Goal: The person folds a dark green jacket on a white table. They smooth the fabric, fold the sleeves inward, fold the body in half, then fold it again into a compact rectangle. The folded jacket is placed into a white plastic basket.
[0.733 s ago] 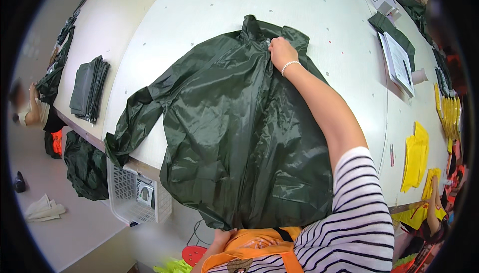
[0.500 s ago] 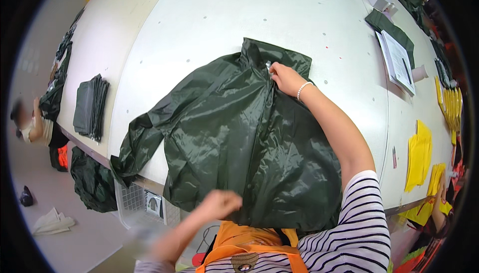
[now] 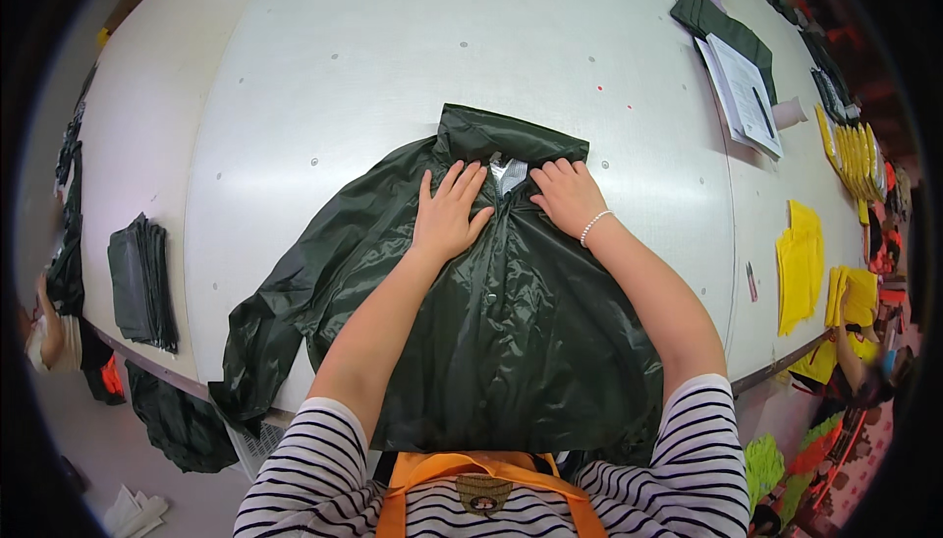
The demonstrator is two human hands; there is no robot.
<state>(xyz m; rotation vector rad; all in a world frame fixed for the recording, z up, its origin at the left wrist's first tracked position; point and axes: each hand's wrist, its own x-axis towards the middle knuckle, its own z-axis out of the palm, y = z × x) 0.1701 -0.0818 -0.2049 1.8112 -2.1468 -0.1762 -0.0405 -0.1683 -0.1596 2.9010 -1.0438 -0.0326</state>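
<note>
A dark green, shiny rain jacket (image 3: 501, 351) lies front up on the white table, its collar (image 3: 511, 131) pointing away from me. My left hand (image 3: 450, 212) rests flat on the chest just below the collar, fingers spread. At the other side of the neck opening, my right hand (image 3: 573, 200) has its fingers bent over the fabric by the collar. Between the two hands a pale lining patch (image 3: 509, 174) shows inside the neck. One sleeve (image 3: 260, 341) stretches out to the left; the other is not visible.
A stack of folded dark green pieces (image 3: 142, 283) lies at the left. On the right are papers with a pen (image 3: 744, 101), folded dark green fabric (image 3: 722, 27), a small cutter (image 3: 751, 281) and yellow pieces (image 3: 801, 263). Co-workers are at both sides.
My left hand has moved from the jacket's lower edge up to the chest and opened flat. My right hand stays near the neck, now on its right side. The view has shifted.
</note>
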